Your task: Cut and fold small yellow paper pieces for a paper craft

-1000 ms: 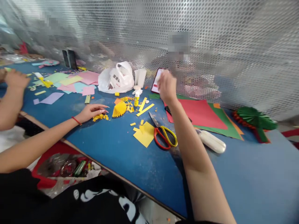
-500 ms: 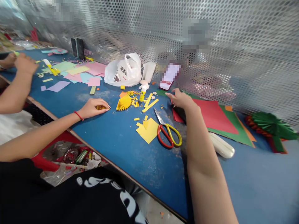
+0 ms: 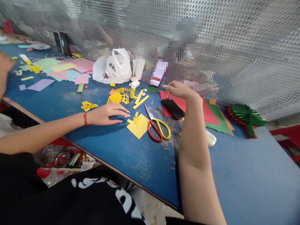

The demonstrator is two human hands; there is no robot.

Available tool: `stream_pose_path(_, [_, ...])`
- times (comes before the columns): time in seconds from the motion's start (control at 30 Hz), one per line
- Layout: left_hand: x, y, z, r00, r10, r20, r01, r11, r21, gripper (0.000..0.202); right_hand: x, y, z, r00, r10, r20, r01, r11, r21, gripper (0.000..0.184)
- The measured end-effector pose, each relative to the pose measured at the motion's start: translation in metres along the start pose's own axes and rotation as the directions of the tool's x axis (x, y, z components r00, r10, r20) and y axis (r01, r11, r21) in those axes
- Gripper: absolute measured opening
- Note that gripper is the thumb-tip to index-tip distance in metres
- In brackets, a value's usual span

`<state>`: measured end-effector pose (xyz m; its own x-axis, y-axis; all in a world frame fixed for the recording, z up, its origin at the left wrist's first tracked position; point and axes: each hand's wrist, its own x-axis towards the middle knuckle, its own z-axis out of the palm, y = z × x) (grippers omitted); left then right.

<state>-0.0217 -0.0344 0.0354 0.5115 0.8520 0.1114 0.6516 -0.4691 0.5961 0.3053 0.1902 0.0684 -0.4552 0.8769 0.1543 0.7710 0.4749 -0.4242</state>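
Note:
My left hand (image 3: 107, 113), fingers spread and holding nothing, hovers over the blue table just left of a yellow paper sheet (image 3: 138, 127). Behind its wrist lies a pile of yellow paper scraps (image 3: 88, 106). A yellow pleated paper fan (image 3: 114, 97) sits beyond the fingers, partly hidden by them. My right hand (image 3: 179, 90) is open above a red paper sheet (image 3: 182, 104), close to a black phone (image 3: 172, 108). Between the hands are scissors (image 3: 156, 125) with one red and one yellow handle, a glue stick (image 3: 132, 90) and yellow paper strips (image 3: 140, 100).
A white plastic bag (image 3: 114, 67) and a propped lit phone (image 3: 159, 73) stand by the perforated metal wall. A green and orange paper fan (image 3: 246, 115) lies far right. Pastel sheets (image 3: 39, 84) spread leftward, near a co-worker's arm (image 3: 4, 72). Below the edge are cluttered bags.
My left hand has let go of the yellow scraps, leaving them in a pile, and moved right toward the yellow sheet. My right hand has lifted slightly. The view has turned right.

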Motion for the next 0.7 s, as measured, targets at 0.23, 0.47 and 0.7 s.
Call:
stream_pose_path(0.23, [0.071, 0.012, 0.027, 0.913, 0.352, 0.207, -0.392, 0.898, 0.199, 0.041, -0.015, -0.006, -0.026, 0.943, -0.092, -0.32, 0.15, 0.975, 0.164, 0.042])
stream_pose_path(0.47, [0.08, -0.002, 0.011, 0.935, 0.254, 0.247, -0.295, 0.945, 0.145, 0.017, -0.023, -0.02, -0.048, 0.917, -0.07, -0.394, 0.22, 0.911, 0.35, 0.044])
stream_pose_path(0.7, [0.07, 0.003, 0.014, 0.957, 0.233, 0.173, -0.246, 0.968, 0.059, 0.017, -0.051, -0.065, -0.071, 0.878, -0.136, -0.459, 0.361, 0.818, 0.449, 0.035])
